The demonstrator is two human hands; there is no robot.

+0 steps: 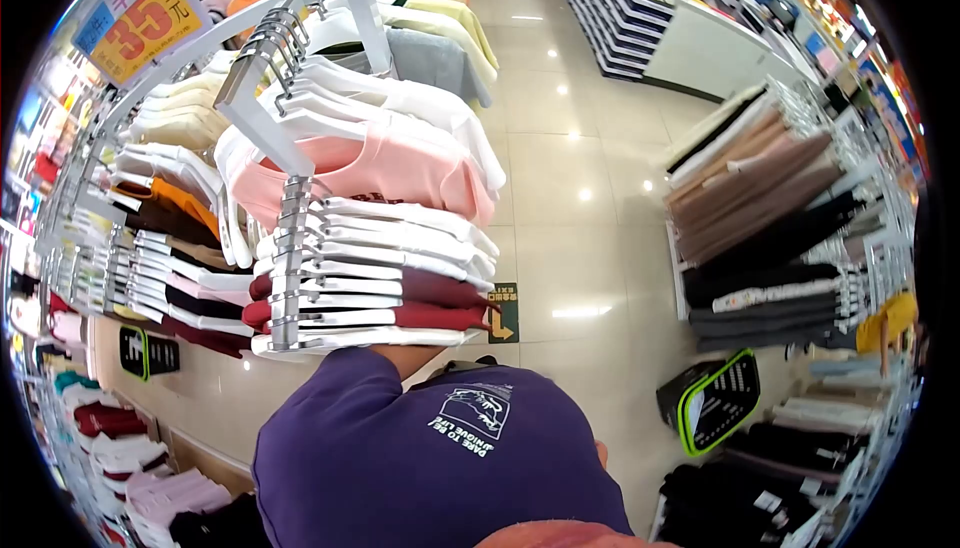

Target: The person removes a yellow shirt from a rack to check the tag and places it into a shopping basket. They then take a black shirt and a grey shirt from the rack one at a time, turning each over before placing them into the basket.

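Note:
White hangers with white and dark red shirts [450, 317] hang in a tight row on the front arm of a metal rack [290, 278]. My left forearm reaches from the purple sleeve in under the nearest hangers, and the hand itself is hidden behind the garments. Behind this row hangs a pink shirt [405, 173] with dark lettering. At the right side of my purple shirt only a sliver of skin shows, and whether it is my right hand or arm is too small to tell.
More clothes racks stand at the left, with a price sign [140, 23] at the upper left. Trousers [755, 183] hang on the right. Black baskets with green rims [712, 403] [148, 353] stand on the floor either side. A white counter [710, 43] is farther back.

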